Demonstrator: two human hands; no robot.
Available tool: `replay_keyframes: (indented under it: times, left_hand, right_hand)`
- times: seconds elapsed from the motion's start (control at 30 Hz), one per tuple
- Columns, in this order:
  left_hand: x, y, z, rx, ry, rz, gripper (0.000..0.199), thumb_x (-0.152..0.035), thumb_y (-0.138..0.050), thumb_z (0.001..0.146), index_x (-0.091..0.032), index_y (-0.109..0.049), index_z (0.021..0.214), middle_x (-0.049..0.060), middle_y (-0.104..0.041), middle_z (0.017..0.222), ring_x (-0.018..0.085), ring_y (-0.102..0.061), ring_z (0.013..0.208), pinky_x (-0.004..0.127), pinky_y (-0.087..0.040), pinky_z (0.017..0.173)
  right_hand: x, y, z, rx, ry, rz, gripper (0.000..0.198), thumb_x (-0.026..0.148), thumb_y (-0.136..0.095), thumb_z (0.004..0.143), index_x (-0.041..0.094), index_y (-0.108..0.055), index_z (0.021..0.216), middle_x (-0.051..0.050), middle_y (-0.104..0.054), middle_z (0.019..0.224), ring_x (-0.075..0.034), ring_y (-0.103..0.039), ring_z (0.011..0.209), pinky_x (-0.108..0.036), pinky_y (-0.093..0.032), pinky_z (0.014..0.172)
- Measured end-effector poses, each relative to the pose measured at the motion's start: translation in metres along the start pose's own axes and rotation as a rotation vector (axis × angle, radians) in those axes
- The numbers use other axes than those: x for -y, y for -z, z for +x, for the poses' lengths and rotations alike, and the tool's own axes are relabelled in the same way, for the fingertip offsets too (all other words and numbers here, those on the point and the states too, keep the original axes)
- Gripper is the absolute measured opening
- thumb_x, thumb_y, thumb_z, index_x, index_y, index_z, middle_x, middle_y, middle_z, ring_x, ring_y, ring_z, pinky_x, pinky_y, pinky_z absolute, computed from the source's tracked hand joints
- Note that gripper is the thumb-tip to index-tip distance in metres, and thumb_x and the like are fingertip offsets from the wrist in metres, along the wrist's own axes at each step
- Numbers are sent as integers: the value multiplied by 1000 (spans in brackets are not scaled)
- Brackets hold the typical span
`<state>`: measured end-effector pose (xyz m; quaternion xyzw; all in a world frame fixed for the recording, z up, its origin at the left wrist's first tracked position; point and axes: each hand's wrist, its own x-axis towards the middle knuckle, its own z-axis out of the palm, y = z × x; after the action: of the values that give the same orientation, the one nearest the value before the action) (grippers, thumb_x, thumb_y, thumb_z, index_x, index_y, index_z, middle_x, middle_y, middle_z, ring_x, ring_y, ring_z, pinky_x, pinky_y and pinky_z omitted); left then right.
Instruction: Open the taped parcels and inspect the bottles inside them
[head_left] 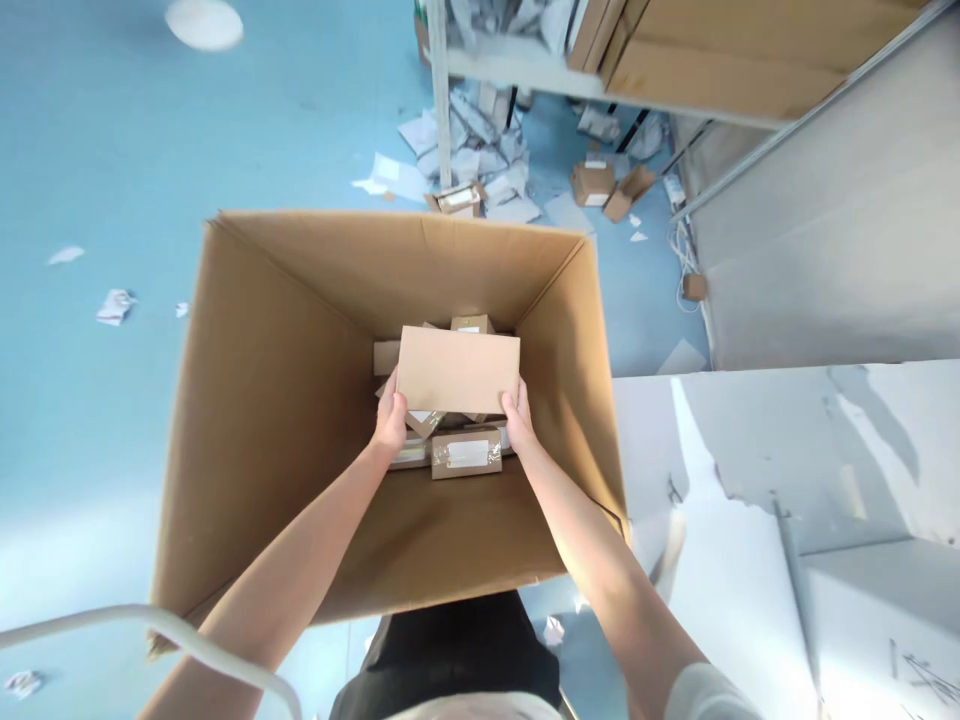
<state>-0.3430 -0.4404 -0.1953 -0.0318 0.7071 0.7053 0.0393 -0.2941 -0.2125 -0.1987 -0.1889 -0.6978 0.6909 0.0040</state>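
Both arms reach down into a large open cardboard carton (262, 380). Between my hands is a plain brown cardboard box (459, 370), its broad blank face turned up toward me. My left hand (391, 415) grips its left end, thumb at the near corner. At the right end, my right hand (517, 415) holds it the same way. Beneath it lie several smaller boxes, partly covered by the held one. One labelled small box (466, 455), sealed with clear tape, shows at the near side of the pile.
A metal shelf (525, 68) with big cartons and papers stands beyond the carton. Paper scraps (480, 150) and small boxes (592, 183) litter the blue floor (97, 400). To the right is a white surface (720, 480). A pale cable (172, 625) crosses the lower left.
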Motion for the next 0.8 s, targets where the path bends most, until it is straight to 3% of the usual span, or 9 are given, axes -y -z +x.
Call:
replay_keyframes:
  times: [0.2,0.33,0.53,0.67,0.8]
  left_hand:
    - [-118,10,-46,86,-78,-46,88,-78,-41,78,-18,-41,142,13,-43,147,34,-33,139,47,-29,114]
    - [-165,20,-85,121,-88,-65,90,-78,-43,77,-19,-37,145,13,-39,150,34,-31,140,48,-27,116]
    - [-195,41,-139,218,-118,-78,88,-78,-40,79,-23,-31,147,9,-31,154,31,-25,143,47,-22,119]
    - [-204,51,-162,277,-102,-79,92,-79,-44,76,-24,-30,148,8,-29,156,32,-16,146,48,-16,120]
    - [-209,49,-166,329,-97,-79,95,-82,-45,72,-24,-33,147,8,-32,154,34,-15,145,49,-17,120]
  right_hand:
    - [105,11,-68,16,96,39,84,67,-54,80,21,-31,146,-10,-37,151,-26,-35,139,-44,-29,116]
    - [158,17,-113,56,150,58,83,68,-54,79,23,-33,147,-9,-45,146,-27,-36,139,-46,-30,116]
    - [205,23,-174,131,176,47,81,71,-51,79,26,-37,145,-8,-52,140,-27,-37,138,-47,-29,116]
    - [210,23,-202,116,196,21,80,73,-48,80,28,-37,145,-6,-53,139,-25,-38,138,-45,-30,116]
    - [204,25,-220,53,193,31,82,74,-47,79,28,-36,146,-7,-55,136,-26,-40,137,-46,-31,116]
